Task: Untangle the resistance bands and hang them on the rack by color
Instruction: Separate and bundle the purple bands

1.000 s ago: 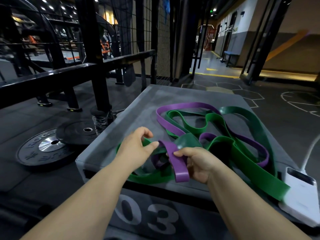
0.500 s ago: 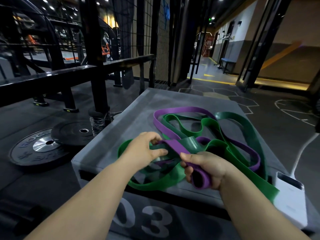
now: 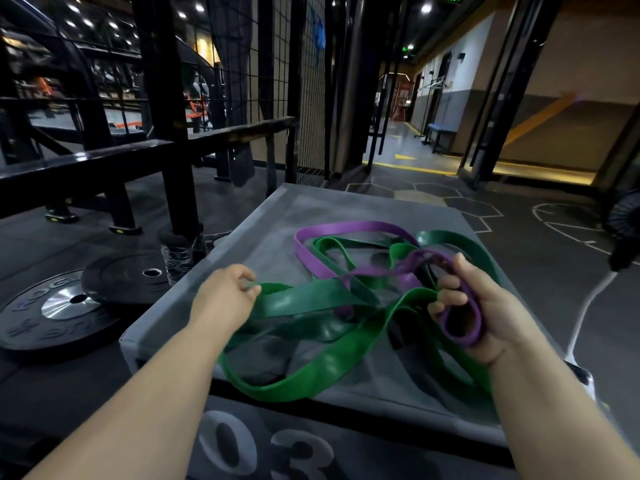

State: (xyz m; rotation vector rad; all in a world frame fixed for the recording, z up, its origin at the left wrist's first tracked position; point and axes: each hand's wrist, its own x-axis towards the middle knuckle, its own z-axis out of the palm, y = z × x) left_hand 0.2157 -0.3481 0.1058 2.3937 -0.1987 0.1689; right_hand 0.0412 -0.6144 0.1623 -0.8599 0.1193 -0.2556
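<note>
- Resistance bands (image 3: 374, 270): purple and green, tangled in one heap on top of the grey box (image 3: 311, 209), centre to near right.
- Purple band (image 3: 349, 227): far loop lies flat; near loop lifted at right.
- Right hand (image 3: 485, 313): fingers curled round the lifted purple loop.
- Left hand (image 3: 225, 296): pinches the end of the dark green band (image 3: 304, 299), near left.
- Bright green band (image 3: 329, 364): sags over the near edge.
- Box front marked "03".
- Weight plates (image 3: 52, 317): on the floor, left of the box.

Left hand (image 3: 225, 296): green band (image 3: 311, 301); right hand (image 3: 491, 317): purple band (image 3: 349, 226)
</note>
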